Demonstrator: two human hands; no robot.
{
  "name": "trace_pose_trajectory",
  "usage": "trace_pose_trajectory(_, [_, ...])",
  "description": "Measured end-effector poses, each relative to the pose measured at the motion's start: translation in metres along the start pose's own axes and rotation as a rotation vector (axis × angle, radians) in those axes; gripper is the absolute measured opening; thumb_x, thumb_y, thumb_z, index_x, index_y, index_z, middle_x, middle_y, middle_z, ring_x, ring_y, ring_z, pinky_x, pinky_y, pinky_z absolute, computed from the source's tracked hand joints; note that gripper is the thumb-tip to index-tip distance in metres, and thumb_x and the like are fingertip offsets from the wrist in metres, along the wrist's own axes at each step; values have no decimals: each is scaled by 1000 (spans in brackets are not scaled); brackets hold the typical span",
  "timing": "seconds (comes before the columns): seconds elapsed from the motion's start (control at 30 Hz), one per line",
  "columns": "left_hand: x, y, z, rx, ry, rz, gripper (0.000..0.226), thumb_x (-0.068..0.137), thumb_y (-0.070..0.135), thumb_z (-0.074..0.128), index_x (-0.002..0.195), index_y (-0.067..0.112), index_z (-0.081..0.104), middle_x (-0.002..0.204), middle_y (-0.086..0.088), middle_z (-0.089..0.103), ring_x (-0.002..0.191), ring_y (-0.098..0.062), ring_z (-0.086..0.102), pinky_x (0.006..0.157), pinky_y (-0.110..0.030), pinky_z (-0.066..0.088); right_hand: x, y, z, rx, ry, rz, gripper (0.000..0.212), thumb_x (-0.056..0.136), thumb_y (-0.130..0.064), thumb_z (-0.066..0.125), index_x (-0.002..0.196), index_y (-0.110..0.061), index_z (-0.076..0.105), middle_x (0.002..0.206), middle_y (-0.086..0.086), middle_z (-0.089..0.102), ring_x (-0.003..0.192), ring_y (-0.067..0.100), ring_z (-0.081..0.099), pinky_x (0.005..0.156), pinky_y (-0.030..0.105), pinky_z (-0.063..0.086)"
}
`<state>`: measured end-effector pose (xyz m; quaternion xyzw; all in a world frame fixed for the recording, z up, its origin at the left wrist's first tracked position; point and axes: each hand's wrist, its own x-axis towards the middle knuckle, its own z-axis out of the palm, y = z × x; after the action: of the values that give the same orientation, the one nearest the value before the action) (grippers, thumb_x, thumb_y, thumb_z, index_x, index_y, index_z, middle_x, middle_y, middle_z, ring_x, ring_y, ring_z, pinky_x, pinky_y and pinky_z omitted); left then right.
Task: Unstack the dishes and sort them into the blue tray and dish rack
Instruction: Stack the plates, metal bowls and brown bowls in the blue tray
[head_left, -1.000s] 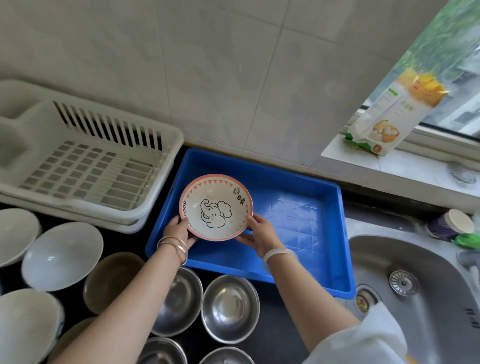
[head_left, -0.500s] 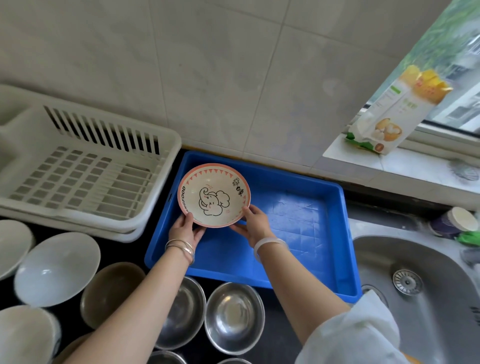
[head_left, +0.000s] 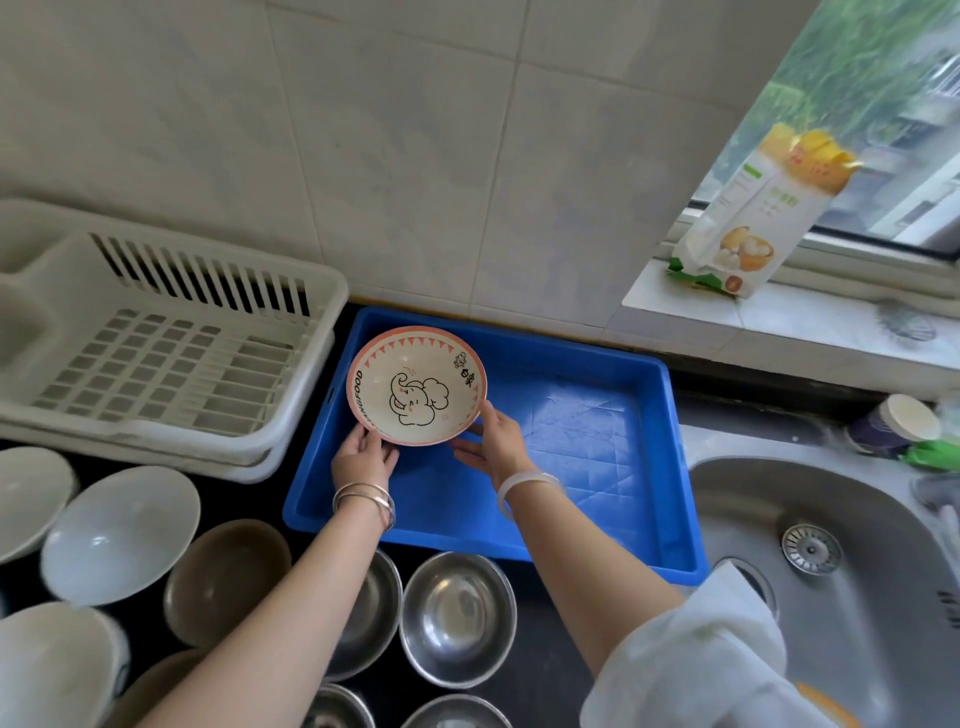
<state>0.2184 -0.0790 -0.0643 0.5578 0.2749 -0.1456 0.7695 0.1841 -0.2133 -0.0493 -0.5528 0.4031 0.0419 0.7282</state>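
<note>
leftmost, a white slotted plastic dish rack (head_left: 156, 358) sits against the tiled wall, with white ceramic bowls (head_left: 119, 535) and a brown bowl (head_left: 223, 582) on the dark counter in front of it. just right, the rectangular blue plastic tray (head_left: 597, 431) holds nothing but the cream bowl with a pink triangle rim (head_left: 415, 385), tilted over its far left corner. the left hand (head_left: 363, 460), silver bangles at the wrist, grips the bowl's near edge; the right hand (head_left: 493, 441), wearing a pale bangle, clasps its right edge. round steel bowls (head_left: 457, 618) crowd the counter below the forearms. rightward lie a steel sink (head_left: 831, 597) and a white and yellow packet (head_left: 753, 218) on the sill. the bowl shows an elephant drawing and letters reading "angfood".
</note>
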Motion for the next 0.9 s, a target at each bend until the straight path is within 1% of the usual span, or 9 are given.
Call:
trace_pose_trajectory(0.13, [-23, -3, -2, 69, -46, 16, 42, 96, 12, 43, 137, 2, 41, 139, -16, 47, 124, -31, 50, 95, -29, 43, -20, -5, -21, -78, -25, -33, 39, 101, -35, 34, 128, -12, 50, 119, 9, 60, 100, 31, 65, 84, 37, 53])
trace_pose_trajectory(0.27, [-65, -15, 5, 139, -131, 11, 42, 96, 13, 43, 135, -3, 41, 136, -18, 48, 125, -30, 49, 98, -30, 42, -59, -10, -59, -154, -19, -110, 39, 102, -34, 33, 123, -10, 54, 111, 10, 62, 89, 26, 63, 79, 33, 50])
trace_pose_trajectory(0.43, [-141, -55, 29, 299, -286, 11, 30, 96, 3, 40, 120, -9, 52, 117, -22, 57, 100, -24, 55, 71, -15, 51, -115, 5, -130, -365, 129, -263, 28, 100, -27, 38, 98, -15, 63, 93, 8, 68, 71, 17, 64, 64, 26, 47])
trace_pose_trajectory(0.53, [-192, -90, 42, 418, -411, -8, 28, 96, 2, 38, 116, -8, 54, 114, -21, 59, 90, -23, 58, 66, -13, 49, -148, 25, -180, -453, 283, -330, 25, 96, -19, 43, 87, -16, 65, 86, 6, 69, 70, 17, 65, 69, 30, 50])
trace_pose_trajectory(0.6, [-222, -114, 47, 526, -510, -8, 27, 95, 4, 41, 115, -3, 57, 110, -17, 62, 87, -20, 60, 67, -12, 51, -170, 42, -215, -580, 397, -342, 23, 95, -19, 47, 91, -17, 69, 86, 5, 71, 80, 22, 67, 76, 33, 51])
trace_pose_trajectory(0.7, [-254, -150, 50, 815, -669, 33, 27, 93, 13, 48, 117, 7, 60, 109, -8, 65, 97, -19, 62, 88, -32, 53, -200, 69, -266, -772, 597, -320, 22, 93, -19, 50, 105, -18, 69, 101, 5, 73, 96, 25, 64, 75, 27, 41])
trace_pose_trajectory(0.77, [-270, -171, 52, 995, -772, 26, 34, 93, 19, 50, 125, 13, 56, 120, -5, 63, 109, -21, 59, 98, -37, 48, -216, 89, -295, -874, 651, -246, 29, 91, -16, 51, 117, -17, 64, 115, 6, 69, 106, 26, 61, 80, 28, 40])
trace_pose_trajectory(0.83, [-283, -186, 53, 1031, -840, -60, 40, 92, 19, 52, 131, 15, 50, 124, -4, 60, 112, -21, 58, 99, -39, 48, -229, 108, -318, -921, 642, -127, 37, 92, -14, 50, 129, -16, 55, 128, 8, 61, 117, 28, 55, 92, 34, 43])
trace_pose_trajectory(0.9, [-291, -197, 52, 1035, -863, -121, 43, 90, 14, 52, 132, 20, 47, 113, 0, 59, 102, -21, 57, 88, -38, 53, -240, 125, -333, -889, 630, -70, 42, 92, -12, 49, 134, -15, 50, 133, 8, 57, 121, 27, 51, 96, 36, 41])
